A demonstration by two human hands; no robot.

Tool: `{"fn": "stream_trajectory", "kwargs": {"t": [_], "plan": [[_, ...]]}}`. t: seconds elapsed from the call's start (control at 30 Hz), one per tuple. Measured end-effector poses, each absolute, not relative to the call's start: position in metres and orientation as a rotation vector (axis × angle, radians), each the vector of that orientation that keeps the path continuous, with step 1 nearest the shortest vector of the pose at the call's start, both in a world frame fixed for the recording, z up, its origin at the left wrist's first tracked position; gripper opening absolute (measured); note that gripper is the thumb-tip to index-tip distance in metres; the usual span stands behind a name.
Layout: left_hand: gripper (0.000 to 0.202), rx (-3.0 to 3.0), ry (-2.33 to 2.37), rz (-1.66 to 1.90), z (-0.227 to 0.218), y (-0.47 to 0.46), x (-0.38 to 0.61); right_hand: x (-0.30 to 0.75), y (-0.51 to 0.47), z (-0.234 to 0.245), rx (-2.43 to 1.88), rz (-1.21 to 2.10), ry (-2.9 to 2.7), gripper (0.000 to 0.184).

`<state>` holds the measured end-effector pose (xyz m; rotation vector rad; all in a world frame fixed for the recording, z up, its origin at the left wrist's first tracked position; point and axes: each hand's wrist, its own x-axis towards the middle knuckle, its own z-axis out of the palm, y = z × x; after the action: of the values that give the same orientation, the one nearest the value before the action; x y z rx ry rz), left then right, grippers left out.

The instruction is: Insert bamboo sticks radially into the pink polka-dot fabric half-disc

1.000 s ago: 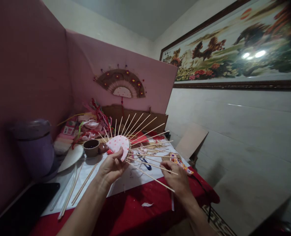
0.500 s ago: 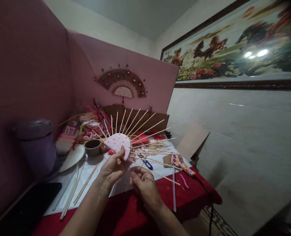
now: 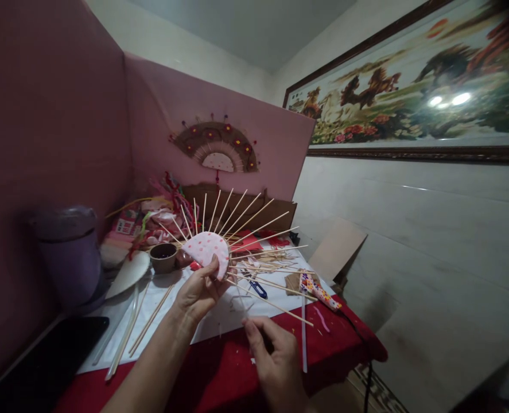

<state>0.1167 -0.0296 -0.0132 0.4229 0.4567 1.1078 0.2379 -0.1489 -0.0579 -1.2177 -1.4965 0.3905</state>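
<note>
My left hand [image 3: 202, 289] is closed on the pink dotted half-round base [image 3: 206, 249] of a stick fan, thumb on its face. Thin wooden sticks [image 3: 254, 215] spread from the base's curved edge, up and to the right. Below the fan, my right hand [image 3: 275, 355] is apart from it, thumb and forefinger pinched together. From that pinch a thin pale strand [image 3: 242, 303] runs up toward the fan's lower corner; what it is made of I cannot tell.
A flower-patterned glue gun [image 3: 321, 292] lies at the right with its cord over the edge. Blue-handled snips [image 3: 256, 287], a small brown cup [image 3: 163, 258], clear glue sticks [image 3: 125, 338] and a dark phone [image 3: 56, 361] are on the table. A finished fan [image 3: 217, 143] hangs behind.
My right hand has moved down and right, away from the fan's lower corner, and the pale strand now shows between them. My left hand keeps the fan almost still.
</note>
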Motion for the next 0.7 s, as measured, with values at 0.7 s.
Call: {"fn": "stream_trajectory", "kwargs": {"t": [0.7], "plan": [[0.009, 0.404, 0.486, 1.097, -0.009, -0.03, 0.115, 0.308, -0.188, -0.006, -1.454, 0.479, -1.241, 0.033]]}}
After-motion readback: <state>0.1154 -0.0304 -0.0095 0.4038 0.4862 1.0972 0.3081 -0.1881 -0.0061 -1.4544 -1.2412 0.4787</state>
